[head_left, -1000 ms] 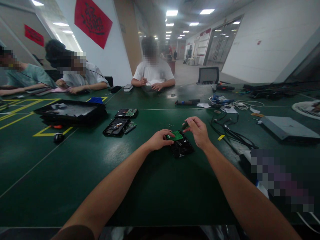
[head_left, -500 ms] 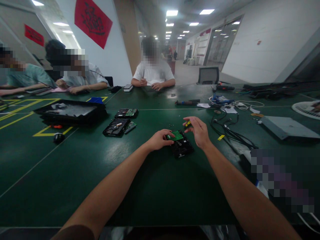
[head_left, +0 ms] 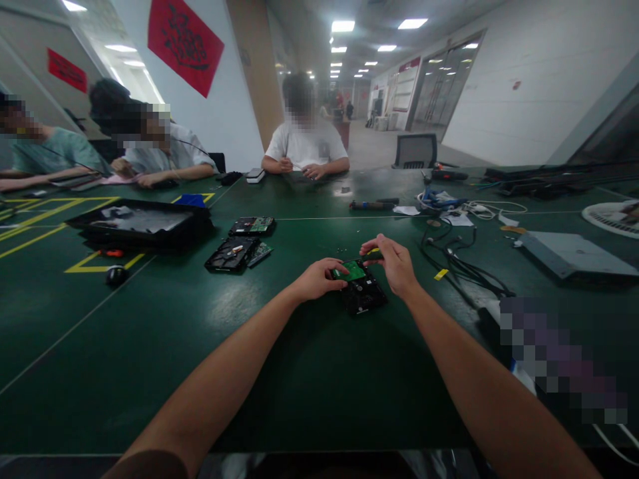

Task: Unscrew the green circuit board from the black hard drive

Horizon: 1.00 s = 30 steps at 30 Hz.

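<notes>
The left hand (head_left: 315, 279) is pinning the hard drive (head_left: 363, 293) by its edge — rigid, dense, its green board (head_left: 353, 271) fragile. Right hand (head_left: 395, 263) fingers are pinching a screwdriver (head_left: 370, 255) just above the board.

two more opened drives (head_left: 238, 251) and (head_left: 253, 225) lie left of centre on the green table (head_left: 150, 346), just beside a black tray (head_left: 142, 223); a black mouse (head_left: 116, 274) sits near yellow floor-style tape lines (head_left: 94, 266). right side: tangle of black cables (head_left: 459, 266), a grey flat panel (head_left: 574, 253), a white fan grille (head_left: 612, 218). three people sit at the far edge, red poster (head_left: 186, 41) on the wall behind, empty grey chair (head_left: 415, 150) beyond.
</notes>
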Tool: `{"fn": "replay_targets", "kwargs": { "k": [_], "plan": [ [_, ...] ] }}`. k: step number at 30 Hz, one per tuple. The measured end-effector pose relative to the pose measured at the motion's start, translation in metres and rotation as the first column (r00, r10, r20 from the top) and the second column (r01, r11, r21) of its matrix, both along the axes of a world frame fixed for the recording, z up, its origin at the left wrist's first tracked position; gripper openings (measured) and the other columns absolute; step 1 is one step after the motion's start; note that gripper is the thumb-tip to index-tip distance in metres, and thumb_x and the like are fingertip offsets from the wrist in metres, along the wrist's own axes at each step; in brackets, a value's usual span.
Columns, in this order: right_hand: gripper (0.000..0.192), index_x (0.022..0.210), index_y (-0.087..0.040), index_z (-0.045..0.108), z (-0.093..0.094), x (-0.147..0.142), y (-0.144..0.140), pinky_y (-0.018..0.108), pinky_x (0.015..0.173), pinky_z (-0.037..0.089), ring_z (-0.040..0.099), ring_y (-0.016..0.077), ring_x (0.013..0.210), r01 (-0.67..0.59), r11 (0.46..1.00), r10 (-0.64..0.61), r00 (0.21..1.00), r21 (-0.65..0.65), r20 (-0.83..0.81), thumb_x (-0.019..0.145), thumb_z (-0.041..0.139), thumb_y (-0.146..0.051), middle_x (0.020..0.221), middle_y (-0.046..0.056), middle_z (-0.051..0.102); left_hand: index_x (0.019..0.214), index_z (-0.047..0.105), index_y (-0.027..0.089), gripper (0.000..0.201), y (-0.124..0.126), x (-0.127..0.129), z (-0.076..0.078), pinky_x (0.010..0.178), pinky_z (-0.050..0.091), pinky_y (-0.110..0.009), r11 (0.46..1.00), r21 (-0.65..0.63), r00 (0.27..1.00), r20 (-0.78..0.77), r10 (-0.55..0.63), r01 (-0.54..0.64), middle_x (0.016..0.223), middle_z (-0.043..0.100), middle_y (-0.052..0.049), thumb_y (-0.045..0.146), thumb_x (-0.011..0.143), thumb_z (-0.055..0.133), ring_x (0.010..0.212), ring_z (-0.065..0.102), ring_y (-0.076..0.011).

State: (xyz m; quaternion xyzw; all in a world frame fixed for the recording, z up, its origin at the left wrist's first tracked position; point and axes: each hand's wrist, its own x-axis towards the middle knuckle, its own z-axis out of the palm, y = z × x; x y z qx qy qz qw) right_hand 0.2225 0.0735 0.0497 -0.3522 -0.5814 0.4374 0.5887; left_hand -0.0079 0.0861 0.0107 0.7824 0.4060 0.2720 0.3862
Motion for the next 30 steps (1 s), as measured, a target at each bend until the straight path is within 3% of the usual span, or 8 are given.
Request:
{"fn": "replay_targets", "kwargs": {
  "k": [9,15,22,30],
  "plan": [
    [0.042,0.091,-0.022,0.075,-0.002,0.000,0.003,0.037,0.075,0.064,0.069,0.0216,0.095,0.015,0.999,-0.013,0.999,0.045,-0.043,0.096,0.057,-0.060,0.098,0.007,0.072,0.113,0.076,0.022,0.036,0.001,0.000,0.000,0.075,0.055,-0.034,1.000,0.007,1.000,0.010,-0.004,0.003,0.144,0.056,-0.011,0.035,0.079,0.082,0.077,0.061,-0.0128],
    [0.028,0.103,-0.023,0.072,-0.009,0.002,0.008,0.040,0.087,0.064,0.071,0.0188,0.091,0.133,0.987,-0.133,0.991,0.091,-0.005,0.085,0.078,-0.044,0.102,0.003,0.071,0.112,0.075,0.022,0.035,0.001,0.001,-0.001,0.074,0.055,-0.032,1.000,0.010,1.000,0.017,-0.007,0.006,0.143,0.056,-0.010,0.033,0.080,0.081,0.075,0.060,-0.0112],
    [0.036,0.105,-0.021,0.069,-0.018,0.006,0.016,0.041,0.080,0.066,0.074,0.0195,0.086,0.253,0.965,-0.254,0.967,0.072,0.003,0.083,0.078,-0.047,0.095,0.003,0.072,0.112,0.075,0.022,0.034,-0.001,0.001,0.001,0.073,0.054,-0.032,1.000,-0.014,0.999,0.031,0.009,-0.008,0.144,0.056,-0.010,0.033,0.080,0.081,0.073,0.060,-0.0108],
    [0.037,0.102,-0.020,0.067,-0.032,0.010,0.033,0.038,0.077,0.067,0.073,0.0185,0.086,0.382,0.924,-0.378,0.921,0.030,-0.095,0.080,0.078,-0.048,0.092,0.002,0.070,0.115,0.074,0.021,0.036,-0.003,0.002,0.005,0.074,0.055,-0.032,1.000,-0.016,1.000,0.015,0.016,-0.016,0.145,0.055,-0.012,0.034,0.082,0.080,0.076,0.060,-0.0118]
  ]
}}
